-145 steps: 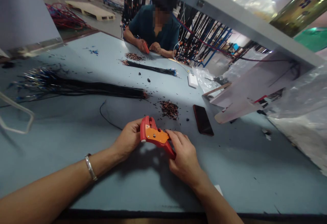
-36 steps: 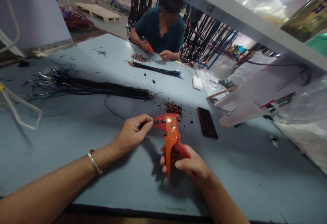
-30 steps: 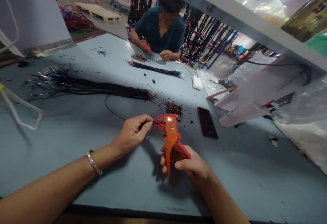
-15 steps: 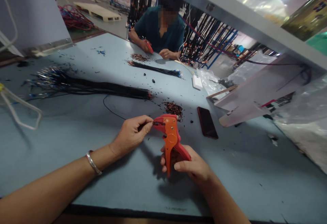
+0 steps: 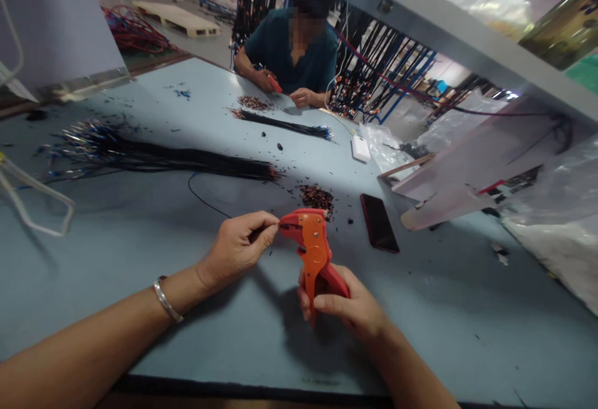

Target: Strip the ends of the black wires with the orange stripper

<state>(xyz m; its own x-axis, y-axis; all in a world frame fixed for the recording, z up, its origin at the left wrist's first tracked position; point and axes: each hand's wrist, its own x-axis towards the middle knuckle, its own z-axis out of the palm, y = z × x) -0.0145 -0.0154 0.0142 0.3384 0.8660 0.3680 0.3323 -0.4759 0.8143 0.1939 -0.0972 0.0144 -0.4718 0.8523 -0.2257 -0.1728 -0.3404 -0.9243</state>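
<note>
Wire stripper: The orange-and-red wire stripper (image 5: pixel 312 248) stands nearly upright above the pale blue surface (image 5: pixel 116 253). Its long axis runs from the handles near the person up to the head, and its nose points left, toward the other hand.
Black wire: A thin black wire (image 5: pixel 204 203) curves across the surface from the left into the pinching fingers, its tip at the tool's nose.
Left hand: The left hand (image 5: pixel 238 248) lies low and palm-down, with a bracelet (image 5: pixel 163 300) at the wrist. Its grip is a tight thumb-and-finger pinch on the wire's end, touching the stripper's nose.
Right hand: The right hand (image 5: pixel 348 306) comes up from below with its fingers wrapped round the handles. The grip is closed on them, though how far they are squeezed cannot be told.
Open room: Bare surface lies left of and below the hands, down to the near edge. A pile of stripped bits (image 5: pixel 316 197) sits just beyond the tool's head, and a dark phone (image 5: pixel 379 223) lies near on the right.
Beyond: A long bundle of black wires (image 5: pixel 177 165) lies crosswise well behind the hands. At the far side, a co-worker's hand (image 5: pixel 267 80) holds a red tool.
</note>
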